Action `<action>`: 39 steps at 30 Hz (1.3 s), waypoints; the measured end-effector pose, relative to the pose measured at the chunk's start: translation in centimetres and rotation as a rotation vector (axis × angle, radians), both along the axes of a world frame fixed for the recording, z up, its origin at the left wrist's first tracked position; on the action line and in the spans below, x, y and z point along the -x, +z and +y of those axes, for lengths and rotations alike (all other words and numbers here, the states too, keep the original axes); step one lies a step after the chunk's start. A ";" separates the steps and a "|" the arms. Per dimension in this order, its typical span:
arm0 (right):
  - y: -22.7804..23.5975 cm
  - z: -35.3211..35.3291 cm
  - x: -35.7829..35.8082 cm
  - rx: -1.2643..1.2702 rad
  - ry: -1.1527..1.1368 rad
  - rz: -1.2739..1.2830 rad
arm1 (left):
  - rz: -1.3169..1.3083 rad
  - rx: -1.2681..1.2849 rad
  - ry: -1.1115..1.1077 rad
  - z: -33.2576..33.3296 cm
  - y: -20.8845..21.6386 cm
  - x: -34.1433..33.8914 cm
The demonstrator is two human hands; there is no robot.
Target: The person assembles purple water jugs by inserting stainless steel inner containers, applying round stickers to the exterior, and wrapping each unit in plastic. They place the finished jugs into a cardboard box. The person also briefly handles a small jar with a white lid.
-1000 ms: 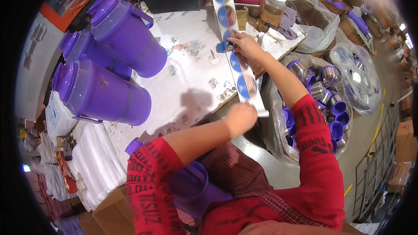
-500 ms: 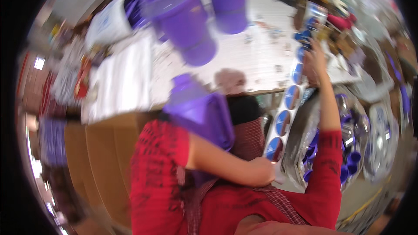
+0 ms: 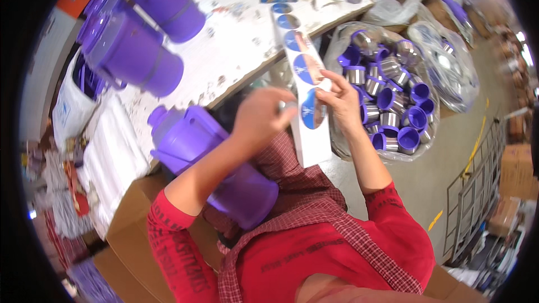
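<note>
A long white strip of round blue stickers (image 3: 300,70) runs from the table down toward my lap. My right hand (image 3: 342,101) pinches its right edge between thumb and fingers, beside the lowest sticker. Left of the strip, my left hand (image 3: 261,115) is curled and slightly blurred, thumb and forefinger together. A small pale bit shows at its fingertips, too unclear to name. Under my left forearm, a large purple jug (image 3: 244,193) lies tilted across my lap, its narrow top pointing to the far left.
Two more purple jugs (image 3: 135,47) stand on the white-covered table (image 3: 230,39). At right, a clear plastic bag (image 3: 337,42) holds several steel cups with purple rims (image 3: 387,98). A cardboard box (image 3: 132,207) is at lower left. A metal rack (image 3: 471,174) stands farther right.
My view has swung right. My right hand has come back from the far end of the strip to its near part. My left hand has moved off the strip's lower end to its left side.
</note>
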State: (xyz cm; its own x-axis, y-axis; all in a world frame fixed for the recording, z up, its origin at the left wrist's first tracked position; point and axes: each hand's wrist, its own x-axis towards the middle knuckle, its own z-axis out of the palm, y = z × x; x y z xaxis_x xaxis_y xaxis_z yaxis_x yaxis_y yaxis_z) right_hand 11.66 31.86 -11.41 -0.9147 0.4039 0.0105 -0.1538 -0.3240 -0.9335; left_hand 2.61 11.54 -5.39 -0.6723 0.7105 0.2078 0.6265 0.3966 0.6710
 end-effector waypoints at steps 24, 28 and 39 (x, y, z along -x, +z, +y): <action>0.4 -0.1 1.1 -0.603 -0.222 0.084 | 0.153 0.006 -0.046 6.1 -2.9 0.5; -0.5 1.2 1.7 -0.603 -0.234 0.079 | 0.194 0.074 -0.036 7.1 -2.4 0.6; 4.8 -5.5 -11.4 -1.150 0.145 -0.129 | 0.463 0.032 0.027 -9.9 -0.1 -4.6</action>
State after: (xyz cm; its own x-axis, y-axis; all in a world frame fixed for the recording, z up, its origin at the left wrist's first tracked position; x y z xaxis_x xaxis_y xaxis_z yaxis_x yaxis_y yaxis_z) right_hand 23.05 26.36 -6.58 -0.9726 0.1083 0.2055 -0.0670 0.7165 -0.6943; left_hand 7.17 1.64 -5.53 -0.5320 0.7052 0.4687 0.8466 0.4329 0.3097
